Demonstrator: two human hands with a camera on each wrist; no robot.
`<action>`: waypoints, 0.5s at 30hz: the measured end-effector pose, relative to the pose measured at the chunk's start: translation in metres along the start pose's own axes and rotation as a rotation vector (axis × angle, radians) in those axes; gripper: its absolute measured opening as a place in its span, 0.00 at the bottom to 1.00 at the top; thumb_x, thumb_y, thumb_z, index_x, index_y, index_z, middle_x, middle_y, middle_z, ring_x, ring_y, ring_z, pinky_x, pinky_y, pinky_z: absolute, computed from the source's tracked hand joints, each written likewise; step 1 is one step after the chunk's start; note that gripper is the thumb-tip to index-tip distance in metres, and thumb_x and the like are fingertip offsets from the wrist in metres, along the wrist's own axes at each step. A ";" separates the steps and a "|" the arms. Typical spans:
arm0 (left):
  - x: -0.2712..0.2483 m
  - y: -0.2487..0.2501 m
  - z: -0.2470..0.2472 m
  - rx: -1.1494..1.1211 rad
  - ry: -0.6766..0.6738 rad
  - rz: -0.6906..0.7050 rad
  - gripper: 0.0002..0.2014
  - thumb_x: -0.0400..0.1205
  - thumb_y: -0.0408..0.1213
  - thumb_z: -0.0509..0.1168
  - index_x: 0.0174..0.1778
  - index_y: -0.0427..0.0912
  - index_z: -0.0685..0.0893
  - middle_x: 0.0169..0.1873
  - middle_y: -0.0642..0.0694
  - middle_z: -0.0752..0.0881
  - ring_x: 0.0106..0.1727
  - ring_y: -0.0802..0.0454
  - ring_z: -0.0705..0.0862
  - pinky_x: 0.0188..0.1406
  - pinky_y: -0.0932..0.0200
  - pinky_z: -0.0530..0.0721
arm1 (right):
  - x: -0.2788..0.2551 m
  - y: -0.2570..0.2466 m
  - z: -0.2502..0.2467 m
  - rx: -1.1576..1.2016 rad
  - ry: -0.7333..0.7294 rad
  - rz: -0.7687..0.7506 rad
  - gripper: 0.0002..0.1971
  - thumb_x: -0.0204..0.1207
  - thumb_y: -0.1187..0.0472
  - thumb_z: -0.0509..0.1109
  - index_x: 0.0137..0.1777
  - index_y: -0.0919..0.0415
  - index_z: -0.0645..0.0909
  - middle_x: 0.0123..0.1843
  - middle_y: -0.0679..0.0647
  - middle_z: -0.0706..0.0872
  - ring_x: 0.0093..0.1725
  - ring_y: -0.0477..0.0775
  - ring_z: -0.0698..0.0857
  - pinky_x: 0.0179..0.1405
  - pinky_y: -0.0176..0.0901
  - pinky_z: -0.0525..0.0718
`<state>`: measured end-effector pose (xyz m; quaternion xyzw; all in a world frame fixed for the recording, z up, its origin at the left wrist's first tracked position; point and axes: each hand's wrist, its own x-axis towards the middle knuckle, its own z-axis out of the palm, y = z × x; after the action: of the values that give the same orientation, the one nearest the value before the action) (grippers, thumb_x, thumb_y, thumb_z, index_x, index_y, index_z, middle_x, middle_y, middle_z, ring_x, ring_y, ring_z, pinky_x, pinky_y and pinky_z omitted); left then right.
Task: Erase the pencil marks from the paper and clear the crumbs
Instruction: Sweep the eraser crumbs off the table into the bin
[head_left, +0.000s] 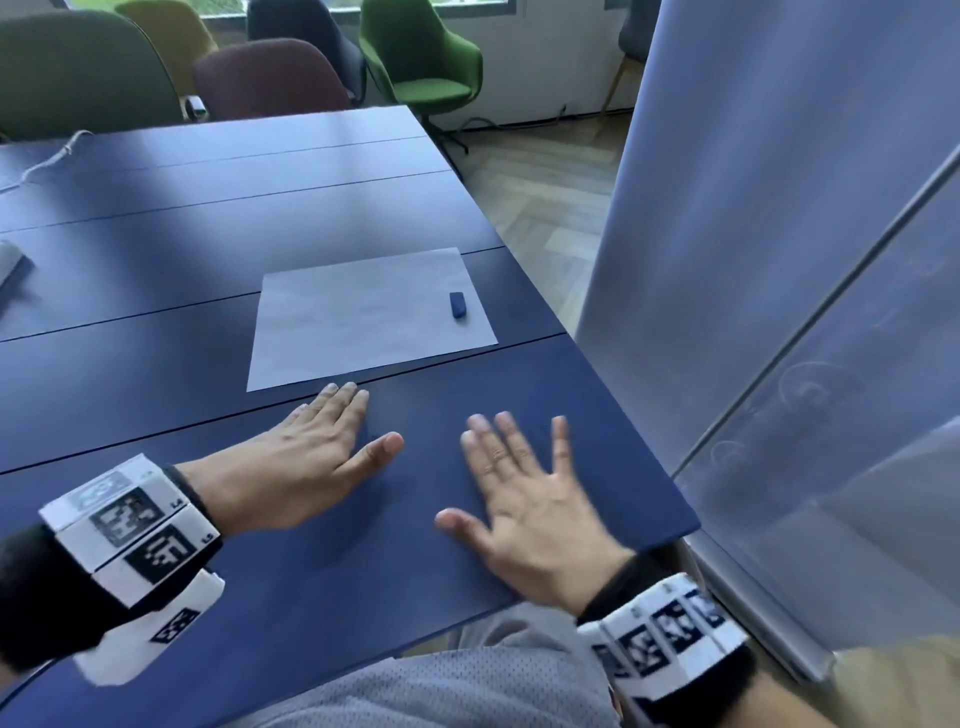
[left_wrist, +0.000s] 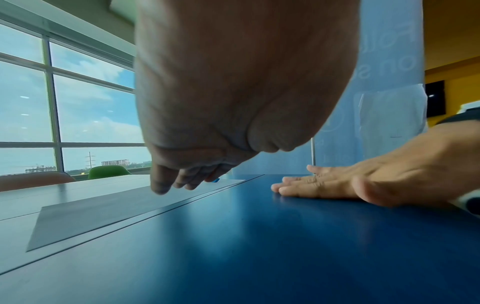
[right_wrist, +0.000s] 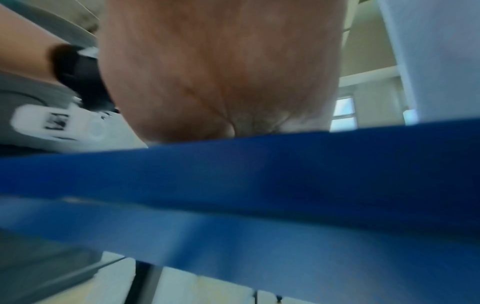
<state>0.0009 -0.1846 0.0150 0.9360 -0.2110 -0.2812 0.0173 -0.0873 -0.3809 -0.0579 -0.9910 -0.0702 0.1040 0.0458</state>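
Note:
A white sheet of paper (head_left: 363, 317) lies flat on the blue table (head_left: 208, 234). A small dark blue eraser (head_left: 457, 304) sits on the sheet near its right edge. Any pencil marks are too faint to make out. My left hand (head_left: 311, 447) rests flat on the table just in front of the paper's near edge, fingers straight. My right hand (head_left: 524, 493) lies flat to its right, fingers spread, near the table's right corner. Neither hand holds anything. The left wrist view shows the paper (left_wrist: 103, 207), a sliver of the eraser (left_wrist: 215, 180) and my right hand (left_wrist: 337, 183).
A tall pale blue banner (head_left: 779, 234) stands close on the right of the table. Several chairs (head_left: 421, 57) stand beyond the far edge. A white cable (head_left: 52, 156) lies at the far left. The table's right edge runs beside my right hand.

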 end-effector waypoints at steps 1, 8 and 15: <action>-0.001 0.001 -0.002 -0.007 0.001 -0.002 0.45 0.76 0.68 0.32 0.85 0.43 0.35 0.83 0.51 0.33 0.81 0.62 0.30 0.73 0.67 0.31 | -0.002 0.016 -0.003 -0.025 -0.018 0.062 0.48 0.67 0.28 0.22 0.84 0.57 0.33 0.85 0.49 0.31 0.81 0.51 0.26 0.72 0.72 0.22; 0.000 0.014 -0.029 -0.079 0.082 -0.035 0.47 0.73 0.67 0.33 0.85 0.43 0.37 0.85 0.50 0.37 0.83 0.61 0.34 0.74 0.68 0.34 | -0.006 -0.055 -0.002 0.025 0.001 -0.218 0.48 0.74 0.26 0.32 0.84 0.60 0.35 0.85 0.52 0.32 0.81 0.51 0.23 0.70 0.75 0.21; -0.001 0.015 -0.029 -0.014 0.041 -0.004 0.46 0.74 0.67 0.33 0.85 0.44 0.37 0.85 0.51 0.37 0.82 0.62 0.33 0.71 0.70 0.33 | -0.008 -0.020 0.009 0.071 0.063 -0.109 0.48 0.70 0.26 0.26 0.85 0.58 0.39 0.86 0.48 0.36 0.81 0.51 0.26 0.71 0.72 0.19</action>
<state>0.0098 -0.2009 0.0419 0.9419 -0.2067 -0.2634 0.0279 -0.0999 -0.3614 -0.0624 -0.9862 -0.1190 0.0726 0.0889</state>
